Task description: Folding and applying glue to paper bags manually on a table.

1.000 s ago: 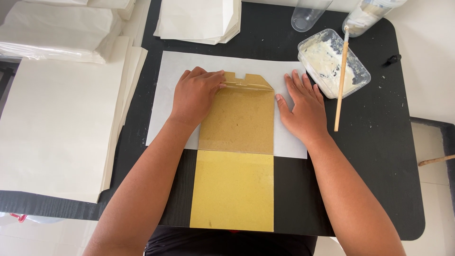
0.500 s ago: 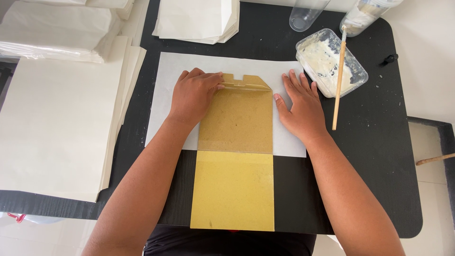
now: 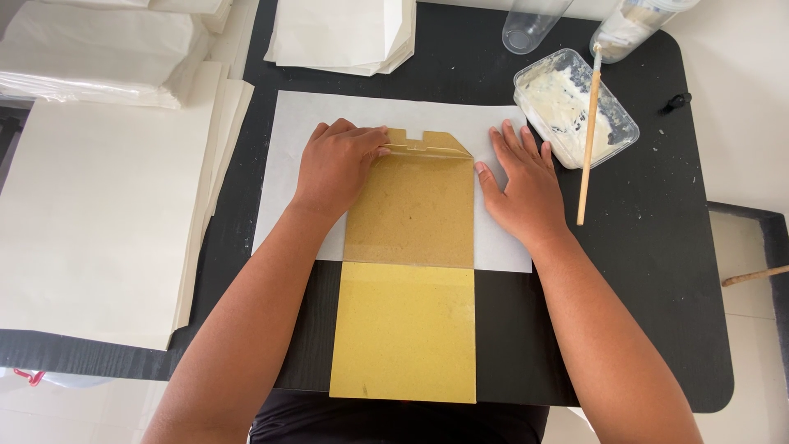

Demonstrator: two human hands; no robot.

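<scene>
Brown card template (image 3: 415, 210) laid on white paper sheet (image 3: 288, 164) on the black worktop (image 3: 657, 247), position unchanged from half a second before; left hand (image 3: 337, 168) curled at its notched top corner, right hand (image 3: 522, 185) flat, fingers spread, both held in place.

Small paper-craft workshop, likely hand assembly of bags or envelopes — black table (image 3: 657, 271) with stacks of white sheets (image 3: 99, 205), folded paper pile (image 3: 337, 37), tub of white paste (image 3: 575, 107) with a stick (image 3: 588, 140) — brown card template (image 3: 411, 271) on paper.
</scene>
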